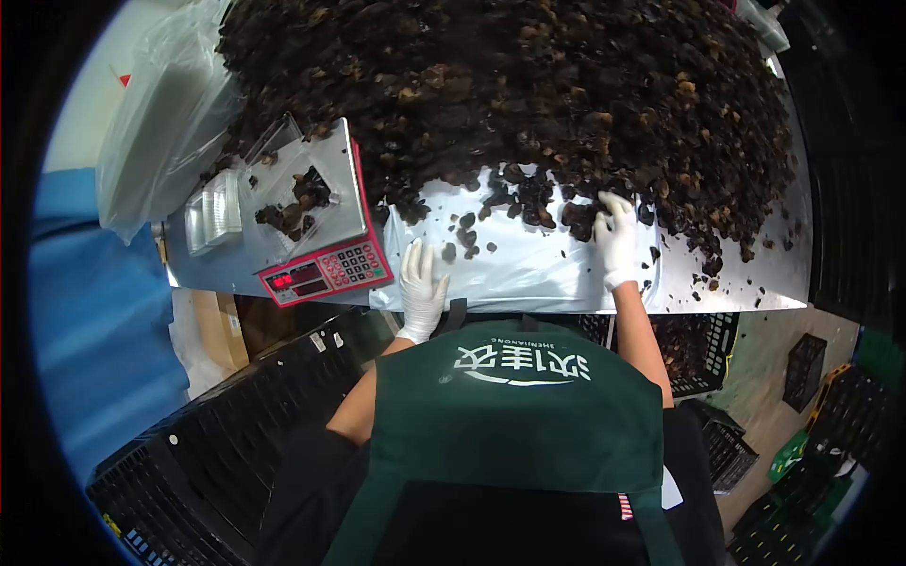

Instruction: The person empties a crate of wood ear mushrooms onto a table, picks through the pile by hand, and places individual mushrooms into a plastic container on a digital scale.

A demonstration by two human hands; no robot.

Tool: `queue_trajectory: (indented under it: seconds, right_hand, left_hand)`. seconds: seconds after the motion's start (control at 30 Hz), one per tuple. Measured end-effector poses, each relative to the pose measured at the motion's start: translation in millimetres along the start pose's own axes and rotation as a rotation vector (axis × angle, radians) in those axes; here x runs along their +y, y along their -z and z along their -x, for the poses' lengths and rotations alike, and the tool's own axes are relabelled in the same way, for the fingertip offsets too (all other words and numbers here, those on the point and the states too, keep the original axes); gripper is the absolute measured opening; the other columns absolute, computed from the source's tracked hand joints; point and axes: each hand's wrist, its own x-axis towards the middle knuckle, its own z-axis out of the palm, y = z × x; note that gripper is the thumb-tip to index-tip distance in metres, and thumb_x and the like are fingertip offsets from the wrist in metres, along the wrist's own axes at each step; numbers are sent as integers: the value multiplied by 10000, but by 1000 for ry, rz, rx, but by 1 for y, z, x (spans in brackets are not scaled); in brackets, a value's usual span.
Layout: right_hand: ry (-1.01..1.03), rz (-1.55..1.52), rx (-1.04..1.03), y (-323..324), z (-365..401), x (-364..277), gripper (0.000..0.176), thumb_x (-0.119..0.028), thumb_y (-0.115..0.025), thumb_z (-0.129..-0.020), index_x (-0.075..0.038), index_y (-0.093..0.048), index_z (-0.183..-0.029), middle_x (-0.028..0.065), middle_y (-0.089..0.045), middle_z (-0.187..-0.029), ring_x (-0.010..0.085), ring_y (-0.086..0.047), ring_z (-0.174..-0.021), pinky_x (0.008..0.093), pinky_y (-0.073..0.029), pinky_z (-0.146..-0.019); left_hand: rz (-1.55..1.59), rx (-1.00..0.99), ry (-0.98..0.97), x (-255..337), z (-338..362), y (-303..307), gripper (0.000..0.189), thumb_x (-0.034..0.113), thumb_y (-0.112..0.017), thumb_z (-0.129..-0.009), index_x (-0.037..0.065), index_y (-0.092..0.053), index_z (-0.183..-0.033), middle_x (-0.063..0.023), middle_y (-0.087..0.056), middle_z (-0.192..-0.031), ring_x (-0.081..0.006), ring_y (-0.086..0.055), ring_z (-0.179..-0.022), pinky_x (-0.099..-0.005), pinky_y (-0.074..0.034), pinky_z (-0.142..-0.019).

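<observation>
My left hand (420,289), in a white glove, rests on the front left of a white plastic sheet (538,268), fingers stretched out and nothing in them. Also gloved, my right hand (616,240) is at the right part of the sheet, fingers apart and slightly bent. Its fingertips are right beside a dark clump of wood ear mushrooms (578,221) at the edge of a big heap (510,85). A few small loose pieces (466,237) lie on the sheet between my hands. To the left, a red digital scale (326,271) carries an open clear plastic box (294,203) with some mushrooms inside.
Stacked clear trays (215,212) stand left of the scale, below a large plastic bag (165,123) of packaging. Black crates (208,434) line the floor at lower left. Another crate (708,354) with dark pieces sits under the table's right front edge. Crumbs lie on the metal tabletop (755,283).
</observation>
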Motion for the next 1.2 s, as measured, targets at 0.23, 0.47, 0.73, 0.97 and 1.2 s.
queue_trajectory:
  seconds: [0.23,0.47,0.73,0.97,1.2]
  right_hand:
    - [247,318,-170,-74,-12,-65,649,-236,-742,-743,-78,-517,-1331,297,-360,-1424,470,-363,-1304,465,-328,-1086]
    - [437,129,-731,-86,47,-104,477,-190,-687,-794,-105,-594,-1255,187,-418,-1432,343,-426,-1300,464,-373,-1054]
    - [367,163,-281,-109,-49,-100,555,-203,-698,-808,-90,-518,-1321,151,-477,-1376,325,-457,-1242,433,-399,-1015]
    - [696,400,-692,-143,-20,-136,669,-420,-724,-735,-225,-522,-1342,182,-286,-1511,505,-202,-1373,630,-227,-1080]
    - [765,326,-721,-54,25,-72,616,-332,-722,-739,-219,-540,-1317,144,-383,-1454,407,-319,-1342,578,-207,-1099]
  left_hand:
    - [103,-74,-17,-12,7,8,842,175,-754,-731,-11,-310,-1422,-231,-321,-1453,-405,-295,-1353,-473,-254,-1119]
    - [175,-64,-41,-15,4,11,1041,215,-828,-651,-18,-210,-1456,-257,-249,-1482,-418,-253,-1373,-477,-228,-1137]
    - [140,-82,61,-13,5,13,1094,233,-845,-625,-20,-190,-1463,-242,-240,-1491,-406,-239,-1383,-451,-233,-1142]
    - [116,-84,219,4,-1,21,1219,248,-887,-562,-37,-126,-1471,-256,-209,-1499,-403,-232,-1390,-429,-235,-1147]
    - [103,32,360,27,13,8,1240,194,-888,-547,-42,-98,-1473,-282,-204,-1492,-428,-229,-1384,-451,-218,-1147]
